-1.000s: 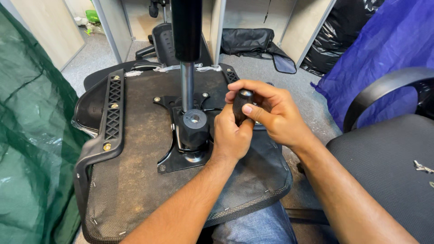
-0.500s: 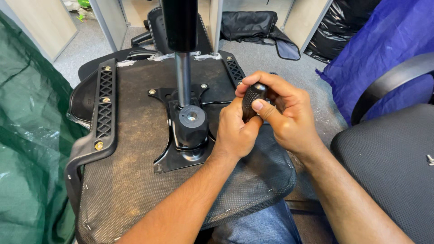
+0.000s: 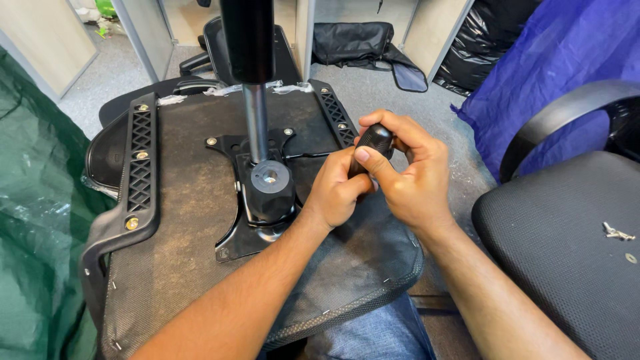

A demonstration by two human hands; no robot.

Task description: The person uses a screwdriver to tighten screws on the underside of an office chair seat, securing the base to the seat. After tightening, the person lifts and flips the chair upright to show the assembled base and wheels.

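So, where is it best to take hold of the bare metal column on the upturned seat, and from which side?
Probably grip the metal column on its bare shiny stretch, between the thick black sleeve above and the black plate below. Come from the left: both the left hand and right hand crowd the right side around a black knob.

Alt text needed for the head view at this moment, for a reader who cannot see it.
Both hands, the left hand and right hand, grip a black knob over the underside of an upturned office chair seat. A black metal mechanism plate with a gas cylinder stands at its centre; another chair seat with loose screws lies on the right.
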